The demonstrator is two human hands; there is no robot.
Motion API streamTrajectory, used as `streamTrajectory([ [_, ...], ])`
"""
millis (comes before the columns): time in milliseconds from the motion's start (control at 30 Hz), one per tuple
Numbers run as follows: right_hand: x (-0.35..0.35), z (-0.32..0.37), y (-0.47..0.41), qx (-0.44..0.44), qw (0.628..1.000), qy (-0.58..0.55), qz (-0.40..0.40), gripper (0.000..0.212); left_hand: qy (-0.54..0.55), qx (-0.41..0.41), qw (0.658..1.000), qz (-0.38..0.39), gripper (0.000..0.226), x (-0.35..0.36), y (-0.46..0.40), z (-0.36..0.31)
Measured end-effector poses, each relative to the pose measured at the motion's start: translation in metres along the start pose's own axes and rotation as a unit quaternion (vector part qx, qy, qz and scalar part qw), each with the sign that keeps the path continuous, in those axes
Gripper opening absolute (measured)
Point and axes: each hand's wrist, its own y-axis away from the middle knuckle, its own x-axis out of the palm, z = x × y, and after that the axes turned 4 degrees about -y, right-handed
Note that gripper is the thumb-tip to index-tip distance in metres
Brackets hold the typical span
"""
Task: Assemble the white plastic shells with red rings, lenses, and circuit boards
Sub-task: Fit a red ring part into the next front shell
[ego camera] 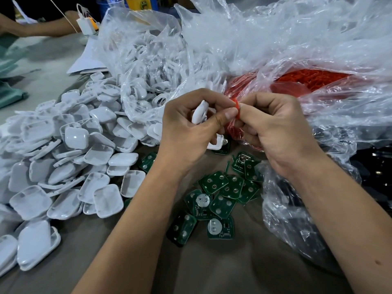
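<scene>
While left hand [186,128] grips white shell [200,112] upright on edge, right hand [275,132] pinches red ring [235,106]

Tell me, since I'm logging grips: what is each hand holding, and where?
Left hand grips a white shell around its body; both hands' fingertips pinch a red ring by its rim, right hand.

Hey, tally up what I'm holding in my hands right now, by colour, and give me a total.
White: 1, the white shell gripped in the left hand
Red: 1, the red ring pinched by the right hand, with the left thumb against it
Total: 2
</scene>
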Motion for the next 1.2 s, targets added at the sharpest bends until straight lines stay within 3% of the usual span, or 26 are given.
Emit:
streamTrajectory([
  [233, 0.0, 0.003, 0.001, 0.029, 1.0, 0.002, 0.002, 0.021, -0.008, 0.001, 1.0, 0.012, 0.01, 0.004, 0.001, -0.003],
  [367, -0.003, 0.007, 0.001, 0.135, 0.979, -0.126, 0.091, 0.012, 0.046, -0.043, 0.997, -0.038, 0.003, 0.003, 0.0, -0.003],
  [433, -0.006, 0.009, 0.002, 0.167, 0.964, -0.161, 0.132, 0.012, 0.057, -0.07, 0.994, -0.056, 0.011, 0.0, -0.001, -0.002],
  [567, -0.008, 0.012, 0.003, 0.204, 0.944, -0.184, 0.184, 0.015, 0.11, -0.101, 0.989, -0.002, 0.011, 0.0, 0.001, -0.003],
  [667, -0.008, 0.012, 0.002, 0.218, 0.944, -0.166, 0.185, 0.017, 0.063, -0.102, 0.993, 0.008, 0.009, -0.002, -0.002, -0.002],
  [767, -0.005, 0.01, 0.003, 0.186, 0.96, -0.144, 0.155, 0.016, 0.073, -0.12, 0.99, 0.003, 0.013, -0.005, -0.003, -0.001],
  [900, -0.001, 0.005, 0.001, 0.094, 0.988, -0.109, 0.056, 0.013, 0.088, -0.128, 0.988, -0.017, 0.014, -0.003, -0.003, 0.0],
  [1200, 0.007, 0.003, 0.004, -0.089, 0.996, -0.002, -0.02, 0.007, 0.158, -0.157, 0.975, 0.01, 0.008, -0.001, 0.0, 0.001],
])
